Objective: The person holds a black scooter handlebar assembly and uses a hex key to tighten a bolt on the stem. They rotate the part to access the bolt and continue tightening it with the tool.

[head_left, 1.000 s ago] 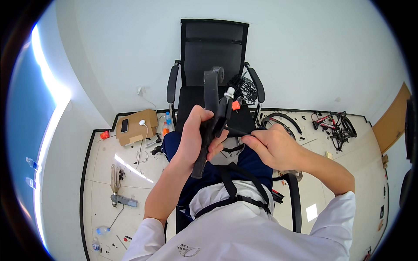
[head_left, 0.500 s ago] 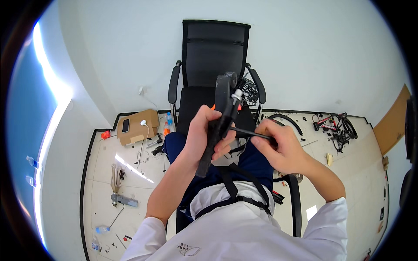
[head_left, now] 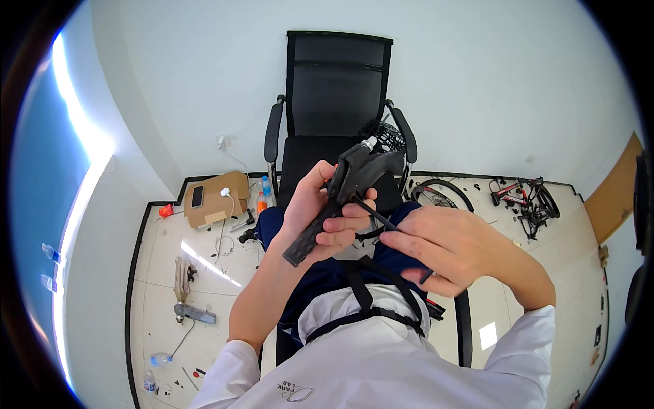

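My left hand point(head_left: 320, 221) is wrapped round a black handle-like part point(head_left: 354, 174), which has a textured grip end pointing down toward me. At its far end are a curved black arm and a silver metal fitting. In my right hand point(head_left: 449, 249) is a thin black hex key point(head_left: 379, 218), pinched between the fingers. The key's far tip meets the side of the part near my left fingers; whether it sits in a socket cannot be made out. Both hands are held above my lap.
A black mesh chair point(head_left: 338, 95) stands ahead. On the floor lie a cardboard box point(head_left: 235, 184) with a phone point(head_left: 197, 197), bottles point(head_left: 261, 201), a metal tool point(head_left: 180, 279), a bicycle wheel point(head_left: 443, 191) and red-and-black bicycle parts point(head_left: 524, 201).
The black part has tilted over to the right and come lower, showing its broad side. My right hand has turned palm-down and moved slightly nearer me, swinging the hex key's near end downward.
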{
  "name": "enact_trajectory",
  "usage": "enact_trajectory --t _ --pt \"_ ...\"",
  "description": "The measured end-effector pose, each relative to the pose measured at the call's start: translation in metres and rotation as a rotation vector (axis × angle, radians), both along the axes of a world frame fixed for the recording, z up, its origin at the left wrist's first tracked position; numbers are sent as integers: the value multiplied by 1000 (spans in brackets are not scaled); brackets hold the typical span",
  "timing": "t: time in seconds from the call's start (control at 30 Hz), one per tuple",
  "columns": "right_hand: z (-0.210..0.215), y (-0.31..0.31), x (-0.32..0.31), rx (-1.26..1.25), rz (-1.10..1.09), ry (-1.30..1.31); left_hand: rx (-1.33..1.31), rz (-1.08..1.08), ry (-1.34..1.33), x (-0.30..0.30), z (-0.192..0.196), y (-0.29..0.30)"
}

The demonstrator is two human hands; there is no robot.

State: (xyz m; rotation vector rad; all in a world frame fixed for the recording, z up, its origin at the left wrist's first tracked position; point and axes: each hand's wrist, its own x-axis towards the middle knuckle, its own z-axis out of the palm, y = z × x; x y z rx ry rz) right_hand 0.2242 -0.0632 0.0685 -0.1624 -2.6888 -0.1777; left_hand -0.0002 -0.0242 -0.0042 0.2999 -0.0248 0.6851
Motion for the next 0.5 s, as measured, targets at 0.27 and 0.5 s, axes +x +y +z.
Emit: enact_trajectory --t 0.27,0.5 --pt "16 -46 3 74 66 -146 11 -315 -78 10 7 -22" --pt "17 -55 7 348 189 -43 -26 -398 -32 26 0 -24"
